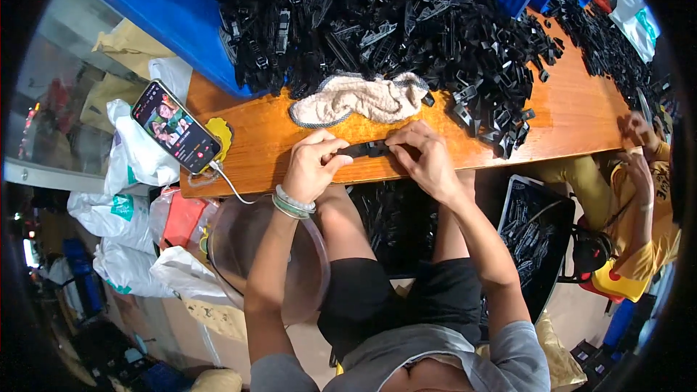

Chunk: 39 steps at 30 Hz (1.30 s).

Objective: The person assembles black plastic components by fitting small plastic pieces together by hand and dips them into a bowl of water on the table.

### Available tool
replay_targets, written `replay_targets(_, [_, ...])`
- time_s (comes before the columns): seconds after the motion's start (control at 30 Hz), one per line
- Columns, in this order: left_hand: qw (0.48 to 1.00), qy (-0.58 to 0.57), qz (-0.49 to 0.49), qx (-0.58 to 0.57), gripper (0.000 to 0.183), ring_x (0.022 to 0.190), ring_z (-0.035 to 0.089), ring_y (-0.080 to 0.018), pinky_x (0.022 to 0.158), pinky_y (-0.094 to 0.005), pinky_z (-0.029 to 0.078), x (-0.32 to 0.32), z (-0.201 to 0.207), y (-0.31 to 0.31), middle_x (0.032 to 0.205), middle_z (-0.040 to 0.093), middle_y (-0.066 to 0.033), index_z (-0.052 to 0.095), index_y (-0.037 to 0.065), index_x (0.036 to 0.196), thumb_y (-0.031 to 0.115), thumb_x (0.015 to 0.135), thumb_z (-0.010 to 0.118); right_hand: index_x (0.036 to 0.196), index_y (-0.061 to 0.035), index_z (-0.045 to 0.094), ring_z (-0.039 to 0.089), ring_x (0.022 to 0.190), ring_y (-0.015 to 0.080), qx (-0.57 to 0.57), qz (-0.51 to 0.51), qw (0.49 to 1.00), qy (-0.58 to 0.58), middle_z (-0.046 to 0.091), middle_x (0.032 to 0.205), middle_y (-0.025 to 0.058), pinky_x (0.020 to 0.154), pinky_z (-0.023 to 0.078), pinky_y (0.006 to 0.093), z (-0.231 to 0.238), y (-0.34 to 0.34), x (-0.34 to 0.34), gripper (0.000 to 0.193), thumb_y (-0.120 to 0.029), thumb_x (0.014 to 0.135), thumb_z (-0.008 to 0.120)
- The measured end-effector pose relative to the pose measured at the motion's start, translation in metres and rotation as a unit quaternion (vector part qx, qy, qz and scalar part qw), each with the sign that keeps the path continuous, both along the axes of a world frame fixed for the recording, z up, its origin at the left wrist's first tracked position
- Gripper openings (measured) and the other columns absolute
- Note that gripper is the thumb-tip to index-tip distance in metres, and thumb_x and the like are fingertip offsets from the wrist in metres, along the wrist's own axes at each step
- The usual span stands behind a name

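Observation:
Just above the near edge of the wooden table [254, 138], my two hands hold a narrow black plastic part [368, 149] level between them. My left hand [312, 165] pinches its left end between thumb and fingers. At the other end, my right hand [425, 156] closes with thumb and fingertips on the same part. Its middle looks thicker, but the exact kind is too small to make out. Right behind the hands lies a crumpled cream cloth [356, 99] with a dark edge. Beyond it rises a large heap of black plastic parts [341, 22].
A phone [176, 125] with a lit screen and white cable leans at the left. Blue bins [167, 14] flank the heap. Below the table are a clear tub [290, 268], white bags [123, 225] and a black crate [534, 232]. A co-worker [642, 196] sits at the right.

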<state>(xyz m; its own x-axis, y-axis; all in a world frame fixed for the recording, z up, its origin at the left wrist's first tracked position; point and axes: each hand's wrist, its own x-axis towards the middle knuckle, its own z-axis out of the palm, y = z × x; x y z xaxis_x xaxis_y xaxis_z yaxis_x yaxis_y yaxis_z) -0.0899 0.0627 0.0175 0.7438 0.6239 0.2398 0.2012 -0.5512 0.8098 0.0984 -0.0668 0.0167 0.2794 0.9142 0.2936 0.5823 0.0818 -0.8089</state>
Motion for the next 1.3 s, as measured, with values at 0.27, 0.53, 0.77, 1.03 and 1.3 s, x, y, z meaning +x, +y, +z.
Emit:
replay_targets(0.27, [0.998,0.040,0.040,0.023,0.024,0.056,0.048,-0.0138,0.053,-0.0275,0.042,0.014,0.000,-0.005,0.072,0.054,-0.0064,0.068,-0.001,0.091,0.008,0.070,0.077,0.107,-0.0050,0.056,0.052,0.091,0.0326,0.044,-0.142,0.954,-0.262,0.053,0.096,0.0127,0.080,0.042,0.0421,-0.009,0.018,-0.034,0.042,0.002,0.066,0.060])
replay_targets(0.53, [0.998,0.025,0.050,-0.012,0.025,0.057,0.047,-0.0121,0.053,-0.0262,0.040,0.013,-0.006,-0.002,0.071,0.053,-0.0034,0.069,0.002,0.092,0.010,0.071,0.079,0.115,-0.0052,0.059,0.054,0.097,0.0342,0.088,-0.091,0.983,-0.130,0.056,0.106,0.0151,0.085,0.043,0.0402,-0.006,0.014,-0.022,0.041,0.004,0.075,0.062])
replay_targets(0.77, [0.999,0.017,0.030,-0.011,0.024,0.056,0.044,-0.0097,0.052,-0.0245,0.039,0.009,-0.003,-0.001,0.073,0.053,-0.0023,0.070,0.001,0.093,0.007,0.072,0.078,0.108,0.0006,0.061,0.060,0.081,0.0300,-0.031,-0.007,0.998,0.048,0.060,0.091,0.0161,0.074,0.049,0.0336,0.014,-0.002,0.014,0.028,0.000,0.081,0.066])
replay_targets(1.03, [1.000,0.019,0.018,0.000,0.022,0.057,0.047,-0.0115,0.052,-0.0250,0.041,0.010,-0.002,-0.004,0.075,0.054,-0.0044,0.070,-0.001,0.093,0.008,0.073,0.076,0.099,0.0036,0.067,0.060,0.080,0.0285,-0.025,0.056,0.998,0.024,0.060,0.089,0.0139,0.074,0.048,0.0356,0.004,0.001,0.030,0.021,-0.002,0.078,0.069])
replay_targets(1.3, [1.000,0.008,-0.003,0.005,0.022,0.058,0.051,-0.0172,0.055,-0.0275,0.043,0.015,0.001,-0.007,0.076,0.053,-0.0087,0.068,-0.002,0.094,0.005,0.073,0.074,0.096,0.0005,0.071,0.056,0.086,0.0281,0.023,0.067,0.995,-0.072,0.059,0.091,0.0111,0.079,0.045,0.0354,0.004,0.013,0.019,0.023,-0.004,0.074,0.071])
